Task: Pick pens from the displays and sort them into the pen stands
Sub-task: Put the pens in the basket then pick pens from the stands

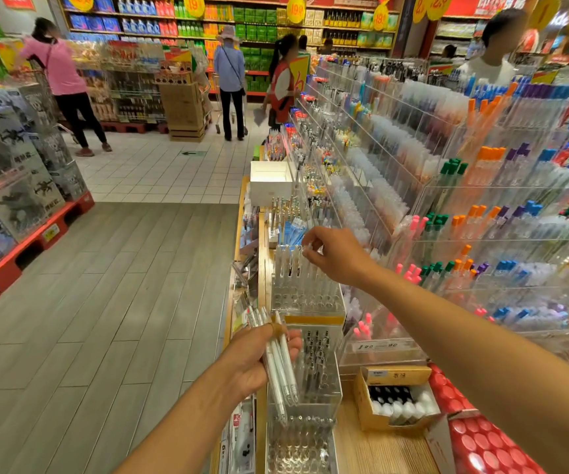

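The right hand (336, 254) pinches a pen top over the clear stand (305, 289) at 12 o'clock from the left hand (252, 360), which grips upright white pens (278, 360).

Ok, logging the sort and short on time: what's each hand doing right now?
Left hand: holds a bundle of white pens.
Right hand: pinches the top of a pen above the clear pen stand.

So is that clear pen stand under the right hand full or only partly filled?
Partly filled. The clear pen stand has white pens standing along its back rows, while the front rows of holes show empty.
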`<state>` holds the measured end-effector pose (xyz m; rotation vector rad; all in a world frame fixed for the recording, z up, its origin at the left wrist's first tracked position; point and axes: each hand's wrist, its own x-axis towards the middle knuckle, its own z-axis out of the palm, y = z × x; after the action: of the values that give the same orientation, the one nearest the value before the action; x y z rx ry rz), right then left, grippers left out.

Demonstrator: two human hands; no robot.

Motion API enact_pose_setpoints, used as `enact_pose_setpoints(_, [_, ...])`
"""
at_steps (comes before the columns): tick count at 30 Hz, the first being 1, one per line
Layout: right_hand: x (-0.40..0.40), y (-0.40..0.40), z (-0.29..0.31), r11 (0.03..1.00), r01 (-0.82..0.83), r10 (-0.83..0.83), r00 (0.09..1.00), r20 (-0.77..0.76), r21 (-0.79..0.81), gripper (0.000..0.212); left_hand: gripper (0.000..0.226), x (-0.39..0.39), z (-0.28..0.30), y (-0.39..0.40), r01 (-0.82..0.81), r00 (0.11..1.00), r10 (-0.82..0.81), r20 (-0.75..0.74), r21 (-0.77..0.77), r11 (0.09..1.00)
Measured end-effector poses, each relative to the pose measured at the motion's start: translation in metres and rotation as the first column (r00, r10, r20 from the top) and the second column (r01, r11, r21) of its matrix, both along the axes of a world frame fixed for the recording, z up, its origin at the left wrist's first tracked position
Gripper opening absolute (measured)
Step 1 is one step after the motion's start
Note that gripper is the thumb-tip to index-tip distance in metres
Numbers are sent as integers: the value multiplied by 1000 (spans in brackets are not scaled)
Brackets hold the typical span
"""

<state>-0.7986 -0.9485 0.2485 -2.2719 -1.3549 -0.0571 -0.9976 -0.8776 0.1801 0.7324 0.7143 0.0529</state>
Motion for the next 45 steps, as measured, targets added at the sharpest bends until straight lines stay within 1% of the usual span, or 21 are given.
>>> enact_pose_setpoints(6, [0, 2, 0, 994, -24, 28, 999, 34, -108, 15, 8, 3, 0, -3, -29, 999, 29, -13, 21, 999])
enact_pose_setpoints(11, [-5, 7, 0, 992, -31, 48, 988, 144, -120, 15, 16, 6, -1, -2, -19, 1000, 19, 7, 26, 999])
enact_pose_setpoints(13, [-5, 7, -2, 993, -30, 50, 983, 175, -116, 19, 17, 7, -2, -1, -17, 1000, 17, 19, 30, 999])
enact_pose_setpoints(16, [-7, -1, -5, 997, -26, 37, 985, 170, -70, 32, 19, 10, -2, -2, -17, 1000, 16, 20, 64, 998])
enact_pose_setpoints(18, [-11, -7, -5, 999, -31, 27, 989, 146, 24, 28, 20, 10, -2, -4, -18, 1000, 17, 21, 77, 997])
enact_pose_setpoints(19, [-14, -9, -5, 996, -37, 29, 994, 103, 76, 24, 23, 10, -2, -5, -22, 1000, 20, 24, 80, 997])
enact_pose_setpoints(20, [-17, -11, -5, 993, -44, 43, 999, 13, 108, 19, 26, 10, -1, -6, -29, 999, 26, 34, 78, 997])
enact_pose_setpoints(21, [-20, -13, -6, 993, -55, 68, 990, -126, 105, 16, 31, 10, -1, -7, -38, 998, 34, 53, 70, 997])
enact_pose_setpoints(22, [-22, -16, -6, 994, -80, 98, 949, -298, 70, 16, 36, 10, -1, -9, -46, 996, 41, 76, 58, 997])
enact_pose_setpoints(24, [-24, -23, -9, 982, -184, 126, 786, -606, -35, 21, 41, 10, -1, -12, -52, 993, 46, 110, 46, 998])
enact_pose_setpoints(26, [-23, -31, -13, 957, -283, 137, 620, -773, -57, 26, 44, 10, 0, -15, -44, 991, 38, 131, 42, 998])
enact_pose_setpoints(29, [-21, -37, -21, 954, -296, 167, 395, -903, 46, 27, 38, 10, 0, -18, -26, 987, 21, 158, 32, 999])
enact_pose_setpoints(31, [-19, -40, -24, 953, -281, 191, 285, -939, 109, 27, 37, 11, 0, -19, -21, 983, 18, 183, 14, 1000])
enact_pose_setpoints(33, [-17, -41, -26, 953, -265, 210, 223, -952, 148, 25, 41, 12, 0, -19, -20, 979, 19, 201, 2, 1000])
enact_pose_setpoints(36, [-19, -40, -27, 955, -245, 219, 189, -957, 170, 15, 44, 12, 0, -18, -18, 976, 24, 218, -28, 999])
enact_pose_setpoints(38, [-19, -37, -23, 954, -229, 244, 207, -947, 196, 9, 42, 14, -2, -15, -20, 978, 30, 204, -52, 998])
enact_pose_setpoints(39, [-18, -35, -19, 954, -207, 264, 249, -932, 215, 6, 39, 14, -4, -14, -25, 982, 36, 183, -62, 998])
enact_pose_setpoints(40, [-16, -33, -13, 956, -176, 280, 319, -906, 234, 6, 34, 14, -5, -12, -35, 987, 45, 156, -69, 997])
enact_pose_setpoints(42, [-10, -27, 2, 961, -91, 270, 523, -808, 262, 6, 26, 14, -10, -8, -62, 993, 69, 99, -73, 995])
enact_pose_setpoints(44, [-5, -19, 17, 960, -10, 195, 743, -641, 280, 5, 24, 13, -15, -3, -63, 996, 67, 54, -68, 996])
enact_pose_setpoints(45, [-3, -14, 22, 958, 14, 149, 830, -537, 287, 5, 25, 12, -17, -1, -58, 998, 60, 37, -61, 996])
